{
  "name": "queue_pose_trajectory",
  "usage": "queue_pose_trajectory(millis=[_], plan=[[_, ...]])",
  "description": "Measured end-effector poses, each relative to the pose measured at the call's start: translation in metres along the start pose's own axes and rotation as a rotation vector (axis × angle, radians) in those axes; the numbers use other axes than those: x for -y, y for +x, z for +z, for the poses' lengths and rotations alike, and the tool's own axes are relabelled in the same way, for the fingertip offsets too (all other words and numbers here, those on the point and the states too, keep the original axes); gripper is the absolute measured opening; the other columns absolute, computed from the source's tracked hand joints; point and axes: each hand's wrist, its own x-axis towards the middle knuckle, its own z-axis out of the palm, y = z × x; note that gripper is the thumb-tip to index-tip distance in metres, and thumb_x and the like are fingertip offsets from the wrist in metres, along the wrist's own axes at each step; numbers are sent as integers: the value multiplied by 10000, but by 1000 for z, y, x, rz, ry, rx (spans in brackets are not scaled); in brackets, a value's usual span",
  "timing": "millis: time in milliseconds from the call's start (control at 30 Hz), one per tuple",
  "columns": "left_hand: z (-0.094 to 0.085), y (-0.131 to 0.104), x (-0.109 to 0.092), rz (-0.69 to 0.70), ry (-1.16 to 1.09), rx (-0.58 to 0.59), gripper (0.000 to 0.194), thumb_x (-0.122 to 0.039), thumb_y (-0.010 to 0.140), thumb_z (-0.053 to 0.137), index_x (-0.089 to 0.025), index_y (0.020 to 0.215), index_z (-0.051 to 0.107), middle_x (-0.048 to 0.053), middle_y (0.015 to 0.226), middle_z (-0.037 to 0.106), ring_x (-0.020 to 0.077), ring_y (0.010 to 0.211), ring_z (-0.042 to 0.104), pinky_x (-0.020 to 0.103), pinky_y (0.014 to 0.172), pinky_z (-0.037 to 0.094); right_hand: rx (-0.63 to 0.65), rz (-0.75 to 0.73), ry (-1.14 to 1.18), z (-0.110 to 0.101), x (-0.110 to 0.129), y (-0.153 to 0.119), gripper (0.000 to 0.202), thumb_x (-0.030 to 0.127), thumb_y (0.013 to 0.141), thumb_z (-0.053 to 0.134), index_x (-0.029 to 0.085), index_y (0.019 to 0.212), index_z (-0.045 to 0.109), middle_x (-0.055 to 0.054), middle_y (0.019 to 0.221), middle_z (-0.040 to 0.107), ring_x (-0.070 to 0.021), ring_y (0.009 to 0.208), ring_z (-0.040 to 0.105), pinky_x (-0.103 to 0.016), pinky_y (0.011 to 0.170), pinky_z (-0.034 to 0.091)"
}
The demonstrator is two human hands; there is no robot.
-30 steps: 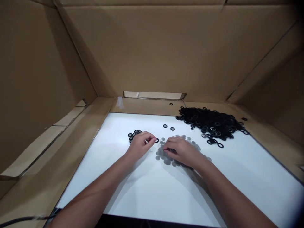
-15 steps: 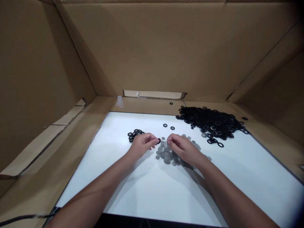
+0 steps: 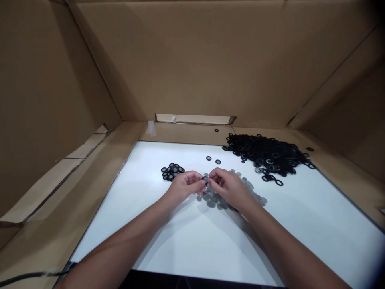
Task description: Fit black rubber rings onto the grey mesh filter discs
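Note:
Between my two hands is a black ring [image 3: 205, 179] with a grey disc showing at its centre. My left hand [image 3: 188, 184] pinches its left side with thumb and forefinger. On its right side, the closed fingertips of my right hand [image 3: 224, 184] touch the ring and disc; whether they grip the disc is hard to tell. Loose grey discs [image 3: 211, 200] lie on the white board under and around my right hand. Beyond my left wrist sits a small cluster of black rings with grey centres [image 3: 171, 170].
A large heap of black rings [image 3: 264, 152] covers the back right of the white board [image 3: 186, 241]. Two rings with grey centres [image 3: 218, 161] lie behind my hands. Cardboard walls [image 3: 186, 60] surround the board. A black cable [image 3: 27, 275] is at the lower left.
My hands have come together. The ring in my left hand has moved slightly right and turned, now showing a grey centre, and my right fingertips have moved left to meet it.

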Motion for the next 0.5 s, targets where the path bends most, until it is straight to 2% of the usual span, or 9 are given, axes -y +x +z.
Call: queue_pose_trajectory(millis=[100, 233, 333, 500], plan=[[1, 0, 1, 22, 13, 2, 358, -440, 759, 807, -130, 877, 671, 47, 765, 707, 157, 710, 688, 300, 699, 571, 14, 12, 89, 4, 0, -1, 127, 345, 908, 574, 246, 951, 639, 8, 736, 662, -144, 609, 572, -281, 564, 433], [1, 0, 5, 81, 55, -10, 313, -412, 781, 791, -139, 869, 666, 37, 744, 703, 152, 687, 681, 300, 702, 565, 5, 34, 200, 7, -1, 0, 117, 350, 889, 606, 240, 899, 644, -9, 764, 668, -150, 628, 583, -284, 565, 453], [0, 0, 6, 117, 49, -17, 295, -390, 799, 782, -142, 921, 681, 52, 797, 732, 168, 742, 704, 317, 752, 572, -9, 54, 286, 8, -2, 0, 131, 365, 866, 640, 235, 878, 631, -9, 763, 644, -152, 650, 587, -280, 569, 466], [-1, -1, 3, 110, -7, -38, 309, -368, 759, 823, -142, 928, 698, 55, 793, 758, 193, 765, 728, 333, 761, 580, 40, 101, 506, 8, -3, 0, 186, 402, 857, 664, 225, 868, 609, 13, 741, 586, -126, 619, 546, -265, 554, 447]])
